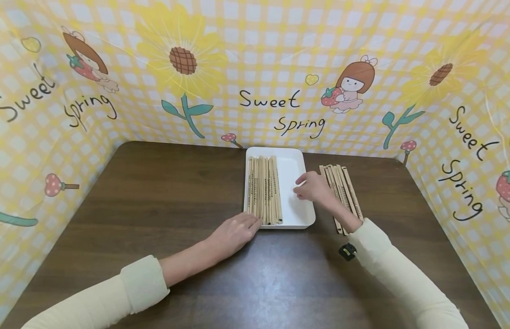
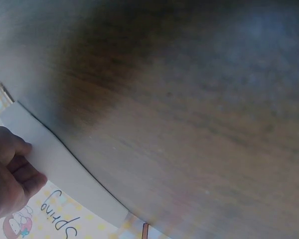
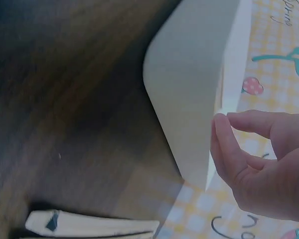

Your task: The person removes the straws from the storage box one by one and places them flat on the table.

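On the brown wood-grain table (image 1: 177, 183), slim tan printed sticks (image 1: 264, 187) lie in the left part of the white rectangular tray (image 1: 290, 169); loose tan sticks (image 1: 339, 178) lie right of it, yellow checked cloth (image 1: 259, 45) behind.

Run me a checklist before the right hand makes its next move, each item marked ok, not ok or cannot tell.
1. White tray sits flat on the tabletop: ok.
2. Bare space beside the sticks in the tray: ok, along its right side.
3. Right hand carrying a stick: not ok, none shows in its fingers.
4. More sticks available: ok, the sticks outside lie right of the tray.
5. Left hand gripping the tray firmly: cannot tell; it is at the near-left corner.
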A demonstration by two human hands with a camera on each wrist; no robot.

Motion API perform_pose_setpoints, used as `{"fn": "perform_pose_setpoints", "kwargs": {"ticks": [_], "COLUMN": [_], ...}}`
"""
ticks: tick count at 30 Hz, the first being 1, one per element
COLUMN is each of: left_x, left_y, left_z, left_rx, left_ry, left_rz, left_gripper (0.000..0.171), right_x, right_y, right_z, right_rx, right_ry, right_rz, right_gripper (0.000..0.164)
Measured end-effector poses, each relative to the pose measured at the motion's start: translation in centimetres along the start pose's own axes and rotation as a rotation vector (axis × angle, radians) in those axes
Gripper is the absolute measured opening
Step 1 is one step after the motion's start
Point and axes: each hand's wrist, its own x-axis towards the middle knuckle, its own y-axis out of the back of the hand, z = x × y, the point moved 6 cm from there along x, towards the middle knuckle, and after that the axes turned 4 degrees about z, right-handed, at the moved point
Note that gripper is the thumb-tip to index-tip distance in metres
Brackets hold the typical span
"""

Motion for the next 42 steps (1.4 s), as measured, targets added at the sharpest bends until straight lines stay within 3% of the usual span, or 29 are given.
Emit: {"fn": "perform_pose_setpoints", "kwargs": {"ticks": [4,14,25,30,34,38,42], "left_x": [0.0,0.0,0.0,-0.1,0.0,-0.1,-0.1], "left_y": [0.1,0.2,0.3,0.2,0.1,0.1,0.0], "left_z": [0.0,0.2,0.1,0.1,0.1,0.1,0.1], "left_rx": [0.011,0.020,0.027,0.027,0.025,0.022,0.023], "left_ry": [0.001,-0.004,-0.002,-0.002,-0.003,0.000,-0.001], "left_rz": [-0.011,-0.016,-0.020,-0.021,-0.023,-0.021,-0.023], "left_gripper": [0.030,0.030,0.028,0.029,0.030,0.030,0.030], "right_x": [0.0,0.0,-0.1,-0.1,0.1,0.3,0.4], "right_y": [-1.0,-3.6,-4.7,-4.8,-4.8,-4.7,-4.3], "right_z": [-0.3,-0.7,-1.3,-1.4,-1.4,-1.1,-0.8], "right_rx": [-0.043,-0.022,-0.078,-0.100,-0.124,-0.137,-0.132], "right_ry": [0.019,-0.011,0.028,0.039,0.045,0.036,0.004], "right_rz": [0.003,-0.025,-0.013,0.002,0.013,0.002,-0.010], "right_gripper": [0.029,0.037,0.033,0.007,0.031,0.025,0.031]}}
